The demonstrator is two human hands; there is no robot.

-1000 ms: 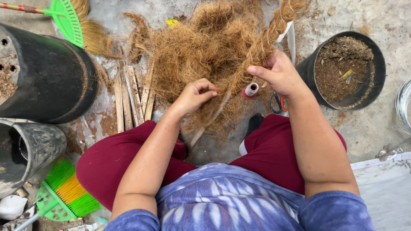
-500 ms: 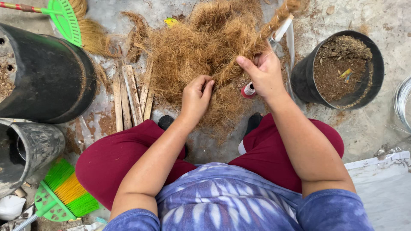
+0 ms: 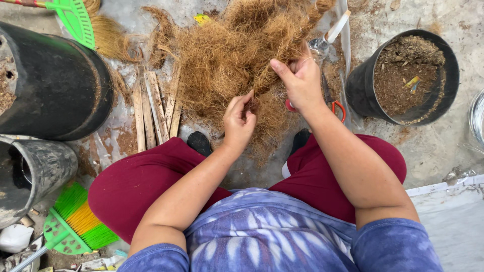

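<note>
A big heap of brown coconut fibre (image 3: 227,55) lies on the concrete floor in front of my knees. My left hand (image 3: 239,121) pinches strands at the heap's lower edge. My right hand (image 3: 301,80) grips a twisted rope of the fibre (image 3: 282,50) that runs up and to the right from my fingers. Both hands are close together, a few fingers' width apart. Red-handled scissors (image 3: 337,107) lie on the floor under my right wrist, partly hidden.
A black pot of soil (image 3: 403,75) stands to the right. Two dark pots (image 3: 55,85) lie on their sides at the left. Thin wooden slats (image 3: 156,108) lie left of the fibre. Green brooms (image 3: 75,226) sit at lower left and top left.
My right hand has slid left and down along the fibre rope. My left hand rose from the floor and closed on strands next to the right hand.
</note>
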